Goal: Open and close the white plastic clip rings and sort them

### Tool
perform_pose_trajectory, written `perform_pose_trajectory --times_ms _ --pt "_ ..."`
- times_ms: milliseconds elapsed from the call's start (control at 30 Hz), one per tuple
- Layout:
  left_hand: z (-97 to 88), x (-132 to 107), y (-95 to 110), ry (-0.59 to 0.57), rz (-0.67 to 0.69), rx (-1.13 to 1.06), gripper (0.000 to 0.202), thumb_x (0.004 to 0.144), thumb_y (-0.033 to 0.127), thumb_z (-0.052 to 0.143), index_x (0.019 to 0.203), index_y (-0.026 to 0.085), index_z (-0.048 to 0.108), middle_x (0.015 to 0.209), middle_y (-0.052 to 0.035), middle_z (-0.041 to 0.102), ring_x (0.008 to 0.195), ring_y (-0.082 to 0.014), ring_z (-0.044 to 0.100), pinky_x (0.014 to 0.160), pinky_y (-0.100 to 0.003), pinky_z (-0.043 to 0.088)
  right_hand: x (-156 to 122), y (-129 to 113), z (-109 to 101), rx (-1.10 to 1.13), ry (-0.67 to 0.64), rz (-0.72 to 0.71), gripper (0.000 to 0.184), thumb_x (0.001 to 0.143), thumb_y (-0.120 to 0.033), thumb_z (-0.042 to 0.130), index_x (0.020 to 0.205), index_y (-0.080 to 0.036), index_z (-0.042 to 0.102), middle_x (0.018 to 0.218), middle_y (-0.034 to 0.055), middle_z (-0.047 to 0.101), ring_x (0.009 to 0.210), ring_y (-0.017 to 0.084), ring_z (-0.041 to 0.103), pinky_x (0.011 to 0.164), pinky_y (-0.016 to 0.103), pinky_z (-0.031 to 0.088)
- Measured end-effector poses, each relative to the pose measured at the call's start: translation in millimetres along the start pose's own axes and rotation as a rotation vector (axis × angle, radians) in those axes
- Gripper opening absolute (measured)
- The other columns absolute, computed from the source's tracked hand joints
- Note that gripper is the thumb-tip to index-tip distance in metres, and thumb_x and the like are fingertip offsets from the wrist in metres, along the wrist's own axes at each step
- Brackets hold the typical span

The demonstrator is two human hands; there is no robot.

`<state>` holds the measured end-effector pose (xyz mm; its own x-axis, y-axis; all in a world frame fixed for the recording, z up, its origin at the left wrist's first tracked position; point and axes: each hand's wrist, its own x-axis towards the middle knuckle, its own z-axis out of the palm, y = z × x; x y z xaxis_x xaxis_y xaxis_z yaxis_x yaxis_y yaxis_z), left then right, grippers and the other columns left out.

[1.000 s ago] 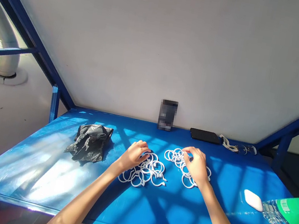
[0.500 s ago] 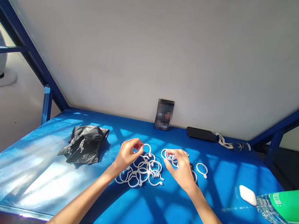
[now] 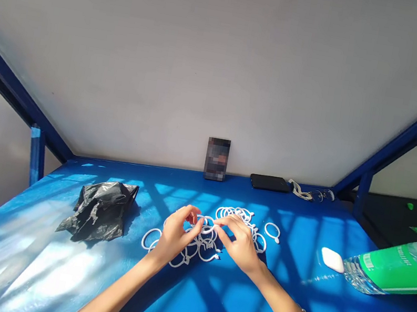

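My left hand [image 3: 174,235] and my right hand [image 3: 240,241] meet over a pile of white plastic rings [image 3: 205,241] on the blue table [image 3: 208,300]. Both hands pinch one white ring [image 3: 206,221] between their fingertips, just above the pile. A second cluster of rings [image 3: 236,215] lies behind my right hand, and a single ring [image 3: 272,232] rests apart to the right. A bracelet sits on my right wrist.
A crumpled black plastic bag [image 3: 99,208] lies at the left. At the back wall stand a small dark box [image 3: 216,158], a black phone [image 3: 270,183] and a clear item with a strap [image 3: 310,194]. A white oval object [image 3: 332,259] and a green-labelled bottle [image 3: 393,267] lie at right.
Both hands left their separate piles and came together at the middle, pinching one ring between them. The view shifted rightward, so everything slid left in frame.
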<state>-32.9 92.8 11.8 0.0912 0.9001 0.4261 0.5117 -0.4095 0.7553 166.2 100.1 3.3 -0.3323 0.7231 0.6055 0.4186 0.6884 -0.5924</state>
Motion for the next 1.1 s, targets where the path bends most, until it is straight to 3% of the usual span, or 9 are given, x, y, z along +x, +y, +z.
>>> perform_pose_trajectory --times_ms 133,200,333,500,633,733,800,900,1100 --pt "-3.4 1.0 4.4 -0.088 0.060 -0.097 0.025 0.092 0.040 0.061 0.105 0.020 0.065 0.090 -0.0033 0.068 0.081 -0.0160 0.064 0.075 -0.028 0.052 3.1 0.2 -3.2 0.169 0.068 0.198 0.020 0.099 -0.037 0.057 0.094 -0.022 0.069 0.090 0.0046 0.073 0.084 0.023 0.071 0.081 0.038 0.058" --pt "-4.4 1.0 6.7 -0.153 0.097 -0.128 0.023 0.095 0.040 0.057 0.098 0.020 0.067 0.094 -0.0053 0.069 0.084 -0.0169 0.064 0.076 -0.028 0.052 4.4 1.5 -2.8 0.297 0.075 0.273 0.023 0.098 -0.042 0.058 0.095 -0.022 0.069 0.090 0.0046 0.073 0.080 0.022 0.072 0.078 0.037 0.060" --pt "-4.3 1.0 9.3 -0.215 0.038 -0.194 0.038 0.099 0.044 0.048 0.082 0.017 0.069 0.078 -0.0055 0.068 0.072 -0.0164 0.062 0.067 -0.027 0.048 6.3 2.9 0.1 0.460 0.029 0.332 0.030 0.096 -0.051 0.059 0.092 -0.022 0.067 0.088 0.0044 0.071 0.071 0.020 0.071 0.073 0.035 0.061" --pt "-1.7 2.7 3.4 -0.200 -0.196 -0.386 0.048 0.092 0.057 0.055 0.074 0.015 0.068 0.063 -0.0026 0.064 0.061 -0.0147 0.060 0.060 -0.024 0.047 5.7 0.7 0.2 0.400 0.021 0.296 0.031 0.094 -0.053 0.061 0.094 -0.023 0.068 0.093 0.0054 0.072 0.081 0.021 0.072 0.078 0.036 0.061" --pt "0.4 4.2 -2.9 -0.241 -0.286 -0.491 0.051 0.088 0.063 0.057 0.071 0.015 0.067 0.059 -0.0008 0.060 0.060 -0.0138 0.059 0.062 -0.025 0.049 3.7 -0.8 -1.9 0.228 0.031 0.224 0.022 0.096 -0.043 0.061 0.100 -0.024 0.070 0.094 0.0051 0.073 0.089 0.023 0.071 0.084 0.039 0.059" --pt "1.6 3.9 -3.2 -0.277 -0.282 -0.504 0.049 0.089 0.061 0.056 0.081 0.015 0.068 0.065 -0.0020 0.063 0.063 -0.0149 0.062 0.065 -0.027 0.052 3.4 -1.5 -3.7 0.144 0.068 0.166 0.016 0.098 -0.035 0.059 0.097 -0.024 0.071 0.095 0.0054 0.074 0.091 0.024 0.071 0.086 0.040 0.058" --pt "1.9 2.7 -1.3 -0.265 -0.244 -0.500 0.045 0.087 0.057 0.061 0.104 0.015 0.067 0.079 -0.0037 0.068 0.071 -0.0166 0.066 0.070 -0.029 0.055 4.0 -1.8 -4.9 0.121 0.089 0.142 0.015 0.098 -0.032 0.059 0.094 -0.023 0.071 0.095 0.0057 0.075 0.092 0.024 0.071 0.086 0.040 0.057" --pt "1.7 0.6 2.1 -0.262 -0.163 -0.422 0.058 0.083 0.049 0.071 0.129 0.019 0.057 0.095 -0.0053 0.072 0.082 -0.0185 0.069 0.077 -0.032 0.057 4.8 -1.9 -5.7 0.122 0.128 0.112 0.013 0.096 -0.030 0.062 0.091 -0.022 0.070 0.091 0.0053 0.075 0.089 0.024 0.071 0.083 0.039 0.057" --pt "2.2 -0.3 2.0 -0.175 -0.072 -0.210 0.048 0.079 0.046 0.076 0.117 0.018 0.065 0.090 -0.0026 0.072 0.075 -0.0158 0.065 0.072 -0.029 0.056 3.9 -3.5 -4.2 0.124 0.118 0.090 0.010 0.096 -0.025 0.062 0.093 -0.022 0.071 0.092 0.0047 0.075 0.089 0.023 0.071 0.084 0.037 0.056"
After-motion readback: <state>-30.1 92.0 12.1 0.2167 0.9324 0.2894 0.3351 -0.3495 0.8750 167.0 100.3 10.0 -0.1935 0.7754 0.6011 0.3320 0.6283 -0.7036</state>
